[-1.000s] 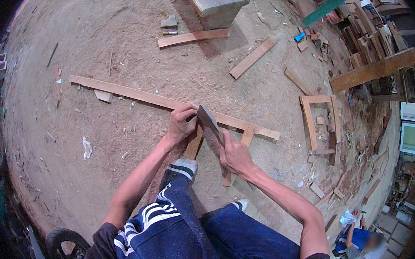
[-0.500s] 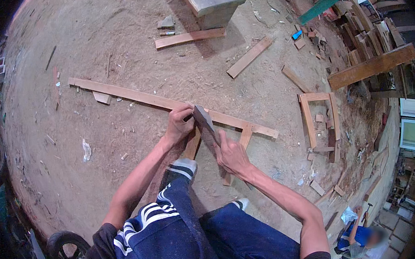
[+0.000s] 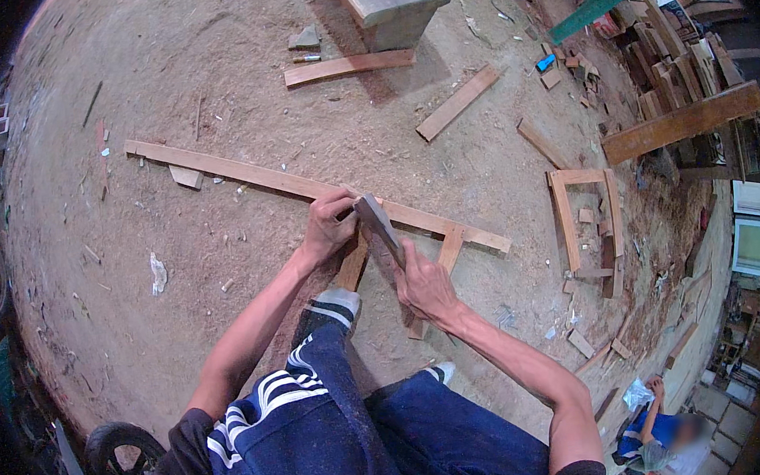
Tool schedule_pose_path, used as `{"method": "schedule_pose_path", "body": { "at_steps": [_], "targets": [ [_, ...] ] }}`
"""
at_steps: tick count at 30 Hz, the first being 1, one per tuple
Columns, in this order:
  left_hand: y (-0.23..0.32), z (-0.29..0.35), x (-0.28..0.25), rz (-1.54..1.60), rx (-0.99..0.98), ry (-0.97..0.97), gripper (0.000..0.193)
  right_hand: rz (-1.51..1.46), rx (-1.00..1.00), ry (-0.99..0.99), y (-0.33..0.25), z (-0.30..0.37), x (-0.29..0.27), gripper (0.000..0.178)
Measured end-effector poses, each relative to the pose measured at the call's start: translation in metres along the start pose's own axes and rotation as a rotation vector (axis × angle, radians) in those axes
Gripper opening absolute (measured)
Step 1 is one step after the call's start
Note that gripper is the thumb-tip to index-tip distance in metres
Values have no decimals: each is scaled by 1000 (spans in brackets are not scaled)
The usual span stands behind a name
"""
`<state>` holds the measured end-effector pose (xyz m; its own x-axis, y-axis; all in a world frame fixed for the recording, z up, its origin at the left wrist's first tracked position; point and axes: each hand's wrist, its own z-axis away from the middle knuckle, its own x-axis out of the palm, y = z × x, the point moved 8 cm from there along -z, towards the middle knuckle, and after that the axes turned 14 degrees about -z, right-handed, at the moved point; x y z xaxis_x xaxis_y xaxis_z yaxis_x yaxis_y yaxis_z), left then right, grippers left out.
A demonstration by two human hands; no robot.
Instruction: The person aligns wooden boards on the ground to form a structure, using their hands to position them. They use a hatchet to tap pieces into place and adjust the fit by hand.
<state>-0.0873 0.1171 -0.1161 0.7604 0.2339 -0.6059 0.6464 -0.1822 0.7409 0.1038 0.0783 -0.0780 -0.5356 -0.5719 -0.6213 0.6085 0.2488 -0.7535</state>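
Observation:
My right hand (image 3: 427, 287) is wrapped round a dark, flat, bar-like block (image 3: 380, 228). Its far end is right beside the fingertips of my left hand (image 3: 329, 227). Those fingers are pinched together over a long wooden strip (image 3: 232, 170) on the ground; whatever they hold is too small or hidden to make out. Two shorter wooden pieces run from the strip toward me: one (image 3: 351, 266) below my left hand, by my foot, and another (image 3: 450, 248) to the right, partly behind my right hand.
A grey-topped block (image 3: 393, 4) stands at the far side, with a loose slat (image 3: 349, 67) before it. Other slats, a small wooden frame (image 3: 611, 219) and a timber stack (image 3: 679, 62) lie rightward. A wheel (image 3: 123, 463) is near left. Another person (image 3: 654, 435) is at lower right.
The dark block has turned slightly in my right hand, and its far end sits a little differently. My left hand and the strip stay put. The other person's arm has shifted.

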Motion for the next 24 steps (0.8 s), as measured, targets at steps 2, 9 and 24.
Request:
{"method": "schedule_pose_path", "body": {
  "at_steps": [2,9,24],
  "targets": [
    [2,-1,1,28,7,24,14,-14,-18,21,-3,-2,-2,39],
    [-5,1,4,45,36,48,15,10,8,29,3,-5,-3,46],
    [-6,3,5,40,-2,7,19,-101,71,57,6,0,-9,45]
  ]
}}
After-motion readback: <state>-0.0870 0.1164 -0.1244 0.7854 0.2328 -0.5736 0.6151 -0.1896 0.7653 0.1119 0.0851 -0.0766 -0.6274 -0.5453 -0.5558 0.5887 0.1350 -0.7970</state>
